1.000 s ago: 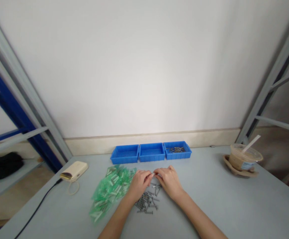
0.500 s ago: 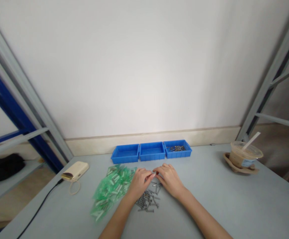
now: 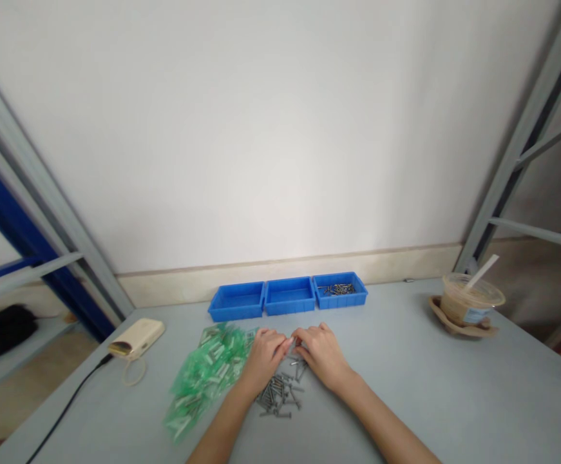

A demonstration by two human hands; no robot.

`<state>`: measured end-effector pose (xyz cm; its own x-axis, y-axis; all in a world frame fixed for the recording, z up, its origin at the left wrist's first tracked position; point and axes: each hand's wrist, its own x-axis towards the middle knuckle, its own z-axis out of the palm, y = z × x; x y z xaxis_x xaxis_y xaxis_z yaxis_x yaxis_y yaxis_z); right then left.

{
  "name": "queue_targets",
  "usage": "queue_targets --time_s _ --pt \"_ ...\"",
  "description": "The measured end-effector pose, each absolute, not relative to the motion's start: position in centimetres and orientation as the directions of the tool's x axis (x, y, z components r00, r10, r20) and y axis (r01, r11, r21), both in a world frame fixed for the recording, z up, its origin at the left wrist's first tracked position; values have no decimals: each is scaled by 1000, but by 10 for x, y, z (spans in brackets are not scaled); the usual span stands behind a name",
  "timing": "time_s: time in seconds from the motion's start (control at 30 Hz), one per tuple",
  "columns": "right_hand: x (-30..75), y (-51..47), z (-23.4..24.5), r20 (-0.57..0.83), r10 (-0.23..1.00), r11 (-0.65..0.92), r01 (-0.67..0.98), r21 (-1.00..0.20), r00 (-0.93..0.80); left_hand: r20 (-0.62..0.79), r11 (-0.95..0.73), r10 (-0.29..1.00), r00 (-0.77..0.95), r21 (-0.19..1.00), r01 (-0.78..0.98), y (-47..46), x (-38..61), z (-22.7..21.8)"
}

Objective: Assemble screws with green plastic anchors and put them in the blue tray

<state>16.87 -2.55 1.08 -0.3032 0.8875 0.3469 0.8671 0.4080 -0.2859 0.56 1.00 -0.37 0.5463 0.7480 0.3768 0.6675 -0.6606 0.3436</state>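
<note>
My left hand (image 3: 265,356) and my right hand (image 3: 323,354) meet over the table, fingertips almost touching. Between them is a small whitish piece (image 3: 291,343), pinched by the fingers of both hands; its exact kind is too small to tell. Just below the hands lies a loose pile of grey screws (image 3: 276,390), a few of them scattered under my right fingers. Left of my left hand, a green translucent plastic bag (image 3: 207,368) holds many small white and metal pieces. Its right edge is partly behind my left hand and forearm.
Along the wall stand a left blue tray (image 3: 237,314), a middle blue tray (image 3: 290,308) and a right blue tray (image 3: 342,301) with small metal screws (image 3: 339,289). A cream cabled device (image 3: 138,336) sits left; a plastic cup (image 3: 471,301) with straw stands in a cardboard holder right.
The whole view has shifted slightly, so everything appears a little further left. Both hands keep their pinch together above the screws, with the fingers only slightly moved.
</note>
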Motion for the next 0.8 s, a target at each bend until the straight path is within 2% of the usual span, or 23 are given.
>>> queue_targets --time_s 0.17,0.4,0.57,0.8 --pt "171 -26 15 323 898 392 877 -277 -300 375 -665 747 548 406 628 10 7 -2" --pt "170 -24 13 346 887 411 865 -287 -306 393 -656 753 528 376 655 11 6 -3" --pt "169 -24 12 346 889 392 889 -237 -300 393 -636 769 505 382 670 6 4 -2" --pt "165 -25 8 415 837 465 864 -193 -358 416 -662 729 544 227 714 7 2 -7"
